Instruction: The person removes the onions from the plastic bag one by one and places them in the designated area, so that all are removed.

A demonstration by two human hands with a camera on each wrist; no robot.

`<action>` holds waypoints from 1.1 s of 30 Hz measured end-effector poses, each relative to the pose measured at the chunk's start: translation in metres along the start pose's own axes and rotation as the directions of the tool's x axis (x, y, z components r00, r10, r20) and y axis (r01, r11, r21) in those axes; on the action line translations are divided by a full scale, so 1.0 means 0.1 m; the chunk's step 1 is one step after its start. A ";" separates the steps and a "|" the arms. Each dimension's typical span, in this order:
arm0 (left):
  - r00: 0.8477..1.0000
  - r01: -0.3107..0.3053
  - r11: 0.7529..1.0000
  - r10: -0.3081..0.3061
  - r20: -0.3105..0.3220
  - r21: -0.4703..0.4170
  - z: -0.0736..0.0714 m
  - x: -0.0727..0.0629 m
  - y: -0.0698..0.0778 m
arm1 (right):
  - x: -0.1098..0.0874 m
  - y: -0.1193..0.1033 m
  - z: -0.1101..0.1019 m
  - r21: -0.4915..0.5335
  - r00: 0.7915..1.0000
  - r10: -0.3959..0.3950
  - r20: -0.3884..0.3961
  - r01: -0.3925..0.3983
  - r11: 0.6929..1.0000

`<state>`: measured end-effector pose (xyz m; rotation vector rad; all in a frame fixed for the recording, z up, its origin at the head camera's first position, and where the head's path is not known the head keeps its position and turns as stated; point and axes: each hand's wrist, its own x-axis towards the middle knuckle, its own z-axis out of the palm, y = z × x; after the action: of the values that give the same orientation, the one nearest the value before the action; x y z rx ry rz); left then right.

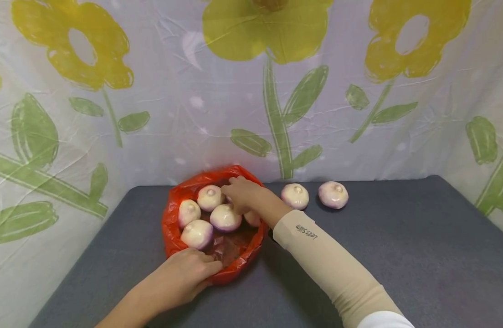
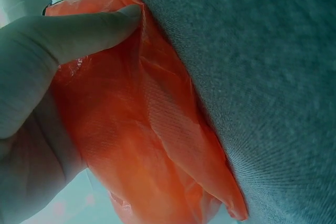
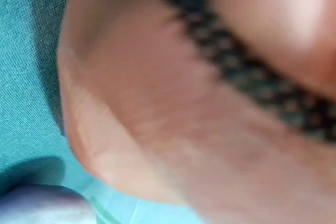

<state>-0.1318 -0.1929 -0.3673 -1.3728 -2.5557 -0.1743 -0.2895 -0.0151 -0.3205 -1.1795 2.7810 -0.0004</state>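
In the head view a red plastic bag stands wide open on the table, its rim rolled outward. Several white onions with purple undersides lie in it, among them a front onion and a middle onion. My left hand grips the near rim; its thumb presses on the red film in the left wrist view. At the bag's far right side my right hand reaches in, fingers curled down over an onion that is mostly hidden. Another onion shows partly under the right wrist.
Two more onions, a nearer one and a farther one, lie on the dark grey table right of the bag. A flower-printed cloth hangs behind the table's back edge and along both sides.
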 end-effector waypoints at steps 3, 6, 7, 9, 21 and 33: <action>1.000 0.007 1.000 -0.007 0.001 0.000 0.00 -0.01 0.00 | -0.01 0.00 0.00 -0.018 1.000 0.000 0.001 0.000 1.000; 1.000 0.007 1.000 -0.007 -0.002 0.001 0.00 0.00 0.01 | -0.02 0.00 0.00 -0.020 1.000 0.010 0.006 -0.010 1.000; 1.000 0.008 1.000 -0.008 -0.002 0.001 0.00 0.00 0.01 | -0.03 -0.01 0.00 -0.007 1.000 0.014 0.008 -0.013 1.000; 1.000 0.009 1.000 -0.009 -0.001 0.006 0.00 -0.01 0.01 | -0.05 -0.01 0.01 0.025 1.000 0.022 0.005 -0.022 0.999; 1.000 0.019 1.000 -0.019 0.009 -0.011 0.01 0.00 0.01 | -0.07 0.04 0.06 -0.012 0.996 -0.060 -0.064 0.060 0.998; 1.000 0.002 1.000 -0.002 -0.019 -0.006 0.02 -0.01 0.02 | -0.10 0.09 0.06 0.172 0.992 -0.052 -0.117 0.072 0.983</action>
<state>-0.1305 -0.1921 -0.3693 -1.3635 -2.5434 -0.1942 -0.2887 -0.0014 -0.3255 -1.2561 2.7677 -0.3212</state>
